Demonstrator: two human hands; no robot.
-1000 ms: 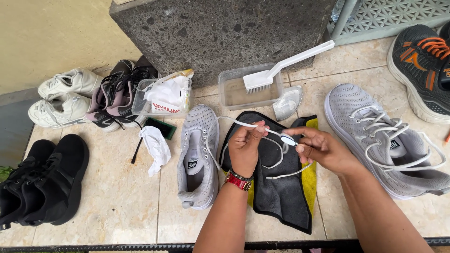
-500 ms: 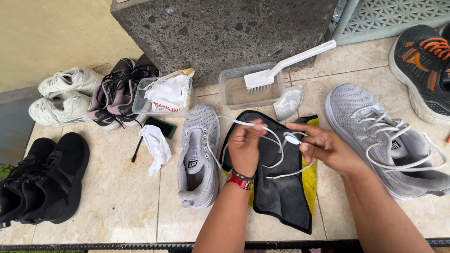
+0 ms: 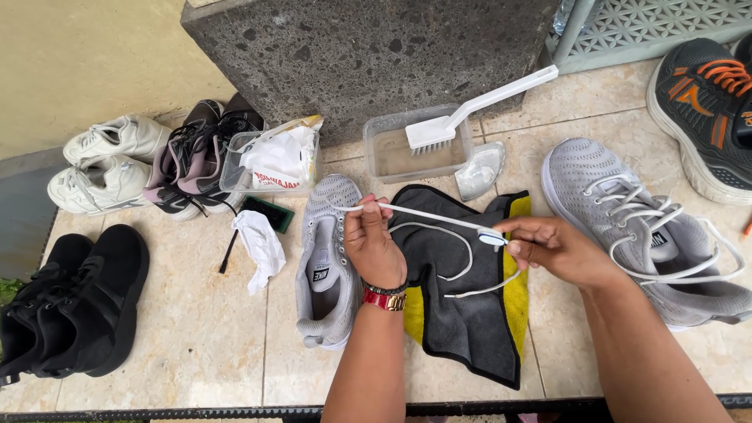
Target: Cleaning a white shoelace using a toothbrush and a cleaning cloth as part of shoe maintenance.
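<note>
1. We see 2 clear plastic containers on the tiled floor point(image 3: 196, 345) by the dark speckled stone block point(image 3: 368, 55). The rectangular clear tub point(image 3: 392, 153) holds cloudy brownish water, and the white long-handled scrub brush point(image 3: 470, 113) rests across its rim, bristles down. The second clear tub point(image 3: 270, 160) is stuffed with a white printed plastic bag.
2. Our left hand point(image 3: 374, 247) pinches the white flat shoelace point(image 3: 431, 215) between thumb and fingers, just above the unlaced grey mesh sneaker point(image 3: 325, 266).
3. Our right hand point(image 3: 556, 251) pinches the same lace near its tip, so both grips are closed on it and the lace runs taut between them, with slack loops drooping onto the dark grey cloth with yellow underside point(image 3: 462, 313).
4. That cloth lies flat on the floor, between the 2 grey sneakers; the second grey mesh sneaker point(image 3: 627, 227) lies to the right with its lace loose.
5. Shoes counted: 2 grey sneakers, 2 white sneakers point(image 3: 102, 164), 2 black sneakers point(image 3: 74, 305), 1 pink-and-black pair point(image 3: 196, 157), and 1 black sneaker with orange laces point(image 3: 705, 110).
6. 1 crumpled white rag point(image 3: 258, 247) lies left of the unlaced sneaker.
</note>
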